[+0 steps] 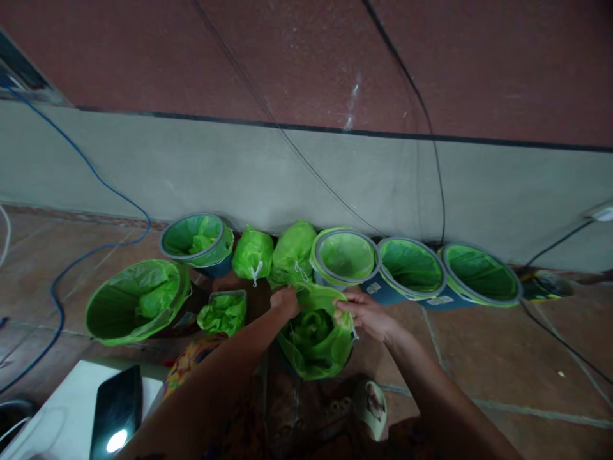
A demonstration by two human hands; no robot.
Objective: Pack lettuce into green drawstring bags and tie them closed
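In the head view a green bin liner (pixel 316 358) hangs in a dark bin in front of me, its edge folded over the rim. My left hand (pixel 286 303) is closed on the liner's left back edge. At the right side my right hand (pixel 366 313) pinches the same liner between thumb and fingers. More green plastic lies bunched inside the liner. Just behind my hands sit two tied, filled green bags (pixel 293 249) with white drawstrings. The bin's body is mostly hidden by the liner.
Along the wall stand several lined bins, among them a grey-rimmed bin (pixel 378 250) at the right. A large lined bin (pixel 103 310) and a small lined container (pixel 242 297) are on the left. A blue cable (pixel 61 294) crosses the floor. A phone (pixel 116 409) lies on a white surface.
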